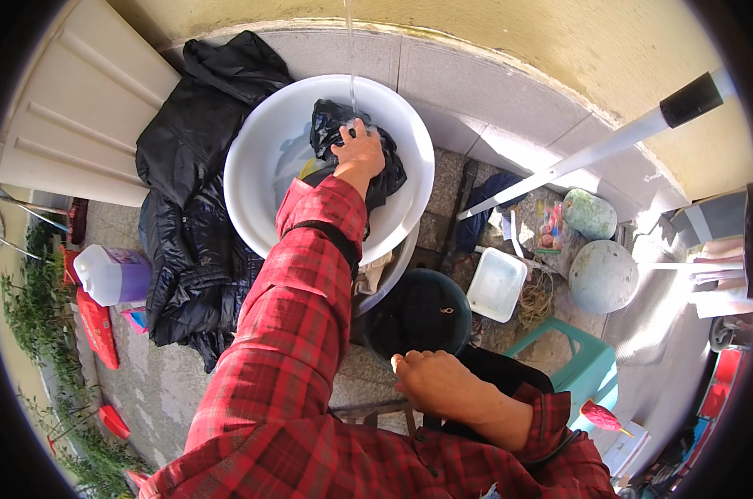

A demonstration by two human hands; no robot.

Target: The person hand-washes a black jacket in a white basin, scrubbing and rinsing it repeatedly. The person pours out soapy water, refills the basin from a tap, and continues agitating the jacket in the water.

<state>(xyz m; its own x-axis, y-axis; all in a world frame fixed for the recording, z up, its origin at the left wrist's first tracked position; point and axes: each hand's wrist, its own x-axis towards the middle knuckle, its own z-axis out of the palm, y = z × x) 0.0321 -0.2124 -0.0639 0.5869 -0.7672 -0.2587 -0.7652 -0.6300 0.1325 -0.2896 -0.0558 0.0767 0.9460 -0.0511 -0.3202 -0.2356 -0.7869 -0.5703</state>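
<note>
Water (351,62) runs down in a thin stream into a white plastic basin (258,150). Inside the basin lies a wet, bunched black garment (394,163), with a small yellow patch beside it. My left hand (359,150) rests on this garment under the stream, its fingers spread. Close to my body, my right hand (429,377) is curled closed at the near rim of a dark round bucket (417,312); nothing shows in it. Dark contents fill the bucket. Black glossy jackets (195,231) are heaped at the basin's left side, partly touching its rim.
A second basin (389,290) sits partly under the white one. To the right are a white tub (496,284), a slanting white pole (569,162), two large gourds (603,276) and a green plastic stool (585,362). A jug of purple liquid (124,276) stands left.
</note>
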